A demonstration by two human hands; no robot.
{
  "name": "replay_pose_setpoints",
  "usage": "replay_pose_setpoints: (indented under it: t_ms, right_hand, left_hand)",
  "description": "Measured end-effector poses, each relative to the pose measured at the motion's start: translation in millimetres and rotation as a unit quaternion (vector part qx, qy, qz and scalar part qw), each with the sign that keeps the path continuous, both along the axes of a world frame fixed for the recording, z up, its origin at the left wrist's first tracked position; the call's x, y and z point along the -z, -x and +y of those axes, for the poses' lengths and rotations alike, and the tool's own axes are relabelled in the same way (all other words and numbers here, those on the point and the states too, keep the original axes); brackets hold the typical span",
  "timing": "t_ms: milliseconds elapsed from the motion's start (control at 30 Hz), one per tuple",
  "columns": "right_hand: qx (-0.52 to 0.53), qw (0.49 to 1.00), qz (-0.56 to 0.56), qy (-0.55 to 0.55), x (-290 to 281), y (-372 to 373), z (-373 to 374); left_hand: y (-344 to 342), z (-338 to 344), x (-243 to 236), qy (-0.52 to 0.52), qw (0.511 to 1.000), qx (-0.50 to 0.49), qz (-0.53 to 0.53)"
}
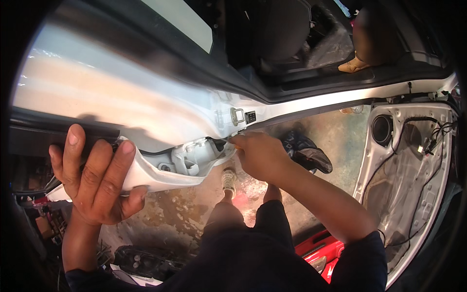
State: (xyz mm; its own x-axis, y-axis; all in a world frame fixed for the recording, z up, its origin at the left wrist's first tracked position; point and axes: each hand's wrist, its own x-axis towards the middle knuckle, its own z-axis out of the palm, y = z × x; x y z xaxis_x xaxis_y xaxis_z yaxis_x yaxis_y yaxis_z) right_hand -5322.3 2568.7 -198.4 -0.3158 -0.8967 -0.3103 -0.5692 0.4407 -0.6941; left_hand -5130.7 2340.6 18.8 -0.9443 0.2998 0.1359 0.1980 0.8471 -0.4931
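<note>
My left hand (99,180) lies over the left part of a white car body panel (160,182), its fingers stretched out and apart. Whether the palm presses on the panel is hidden. At the panel's narrow right end, my right hand (260,153) is closed with its fingertips on the edge. The panel's upper side has a moulded recess with a bracket (187,163) and a dark seam along the car's white side (121,97). Just above my right hand, a metal door striker (237,117) sits on the door frame beside a small black socket (250,117).
An open car door (408,170) with bare inner metal, a speaker (383,130) and loose wiring stands at right. A dark bundle (309,153) lies on the stained floor (185,214). A red part (323,253) is at lower right. Inside the car shows a tan shoe (353,64).
</note>
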Motion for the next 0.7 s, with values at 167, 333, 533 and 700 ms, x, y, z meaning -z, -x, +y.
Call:
replay_pose_setpoints:
  t_ms: [167,333,533,700]
  right_hand:
    - [-0.035,0.996,0.085,0.020,4,3,17]
    - [-0.074,0.992,0.095,-0.026,-7,-15,0]
    - [-0.121,0.983,0.077,-0.115,2,-10,10]
    - [-0.067,0.993,0.045,-0.089,13,-10,18]
  left_hand:
    - [1,1,2,0.004,1.000,0.004,0.005]
    - [-1,0,1,0.014,1.000,0.001,-0.001]
    - [-2,1,-1,0.022,1.000,-0.006,-0.002]
    - [-1,1,0,0.029,0.999,-0.009,-0.011]
